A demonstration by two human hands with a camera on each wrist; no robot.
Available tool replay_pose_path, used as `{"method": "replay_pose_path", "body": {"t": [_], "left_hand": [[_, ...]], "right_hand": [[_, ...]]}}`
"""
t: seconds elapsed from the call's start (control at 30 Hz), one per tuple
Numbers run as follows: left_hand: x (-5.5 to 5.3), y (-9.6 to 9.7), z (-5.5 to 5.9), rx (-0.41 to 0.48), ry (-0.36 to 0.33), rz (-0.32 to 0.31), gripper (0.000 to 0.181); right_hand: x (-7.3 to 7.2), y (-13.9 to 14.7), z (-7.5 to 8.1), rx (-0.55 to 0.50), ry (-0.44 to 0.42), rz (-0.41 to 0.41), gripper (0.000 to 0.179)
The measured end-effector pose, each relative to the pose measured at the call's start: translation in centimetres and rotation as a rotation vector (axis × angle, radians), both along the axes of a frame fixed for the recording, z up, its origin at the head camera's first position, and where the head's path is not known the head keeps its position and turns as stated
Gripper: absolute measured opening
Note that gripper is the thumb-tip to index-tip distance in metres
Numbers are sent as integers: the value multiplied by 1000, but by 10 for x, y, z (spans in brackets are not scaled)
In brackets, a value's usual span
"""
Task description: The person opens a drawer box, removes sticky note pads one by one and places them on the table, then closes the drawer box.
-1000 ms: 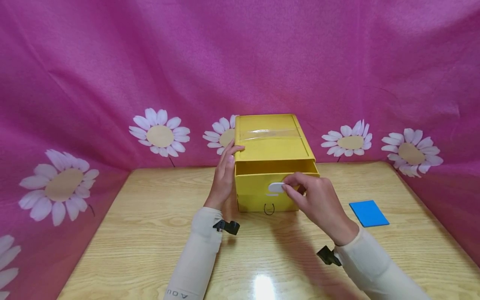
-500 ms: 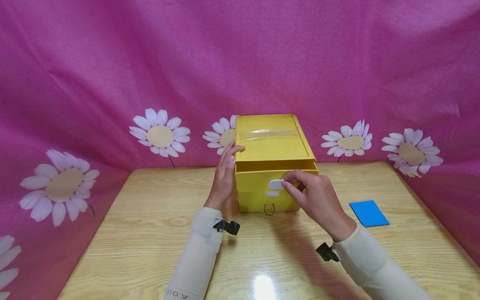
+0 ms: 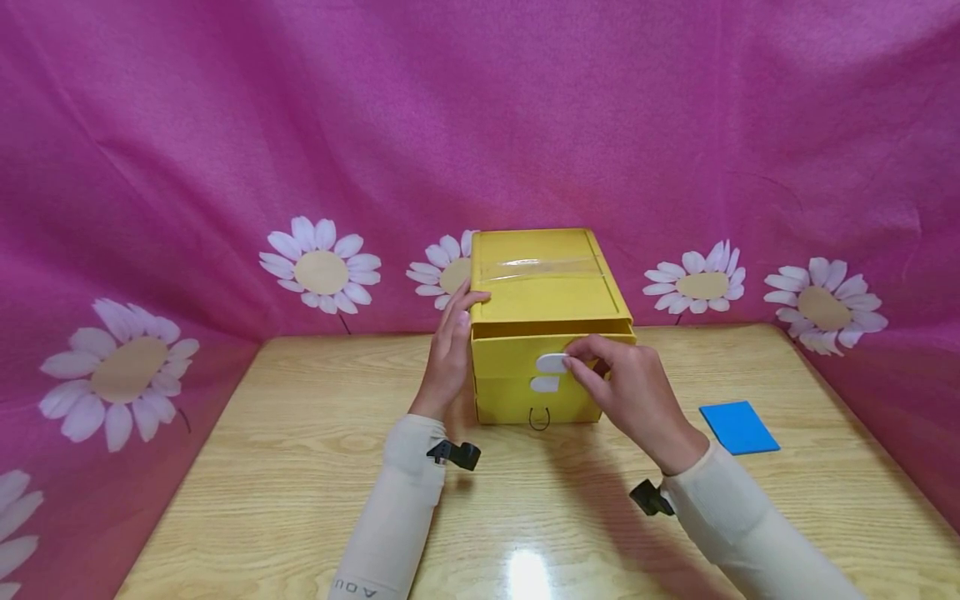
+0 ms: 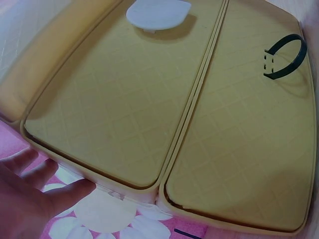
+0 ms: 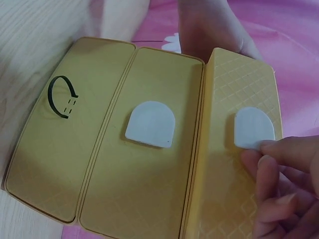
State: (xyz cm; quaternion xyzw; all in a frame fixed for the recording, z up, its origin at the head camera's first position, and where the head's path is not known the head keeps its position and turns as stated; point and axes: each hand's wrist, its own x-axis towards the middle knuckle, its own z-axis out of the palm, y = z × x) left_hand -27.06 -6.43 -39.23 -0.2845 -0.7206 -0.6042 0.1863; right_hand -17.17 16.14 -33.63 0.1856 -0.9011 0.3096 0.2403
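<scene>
One yellow box [image 3: 546,302]: right hand [image 3: 637,396] pinches white knob [image 3: 551,362]; left hand [image 3: 446,362] seemingly flat alongside.

Diamond-textured plastic drawer [image 5: 224,162], glossy wood-grain table [image 3: 315,425]

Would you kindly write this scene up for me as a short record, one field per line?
Main object: yellow box with drawers, standing on a wood-patterned table
Top drawer: partly out, with a gap visible above its front
Right hand: pinches the upper white handle
Left hand: rests against the box's left side, a fingertip at the top edge
Untouched fittings: lower white handle; black loop beneath it
Right of the box: flat blue square, lying on the table
Background: pink cloth with white flowers
</scene>
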Motion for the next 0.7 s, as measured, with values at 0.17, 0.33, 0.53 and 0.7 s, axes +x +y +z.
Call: {"method": "replay_pose_path", "body": {"t": [0.17,0.33,0.53,0.7], "left_hand": [[0,0,0,5,6,-5,44],[0,0,0,14,10,-8,44],[-1,0,-1,16,5,-11,45],[-1,0,-1,19,9,-11,45]], "right_hand": [[-1,0,0,3,11,0,8],[-4,0,0,6,23,7,8],[-7,0,0,7,21,3,9],[-9,0,-1,8,17,0,8]]}}
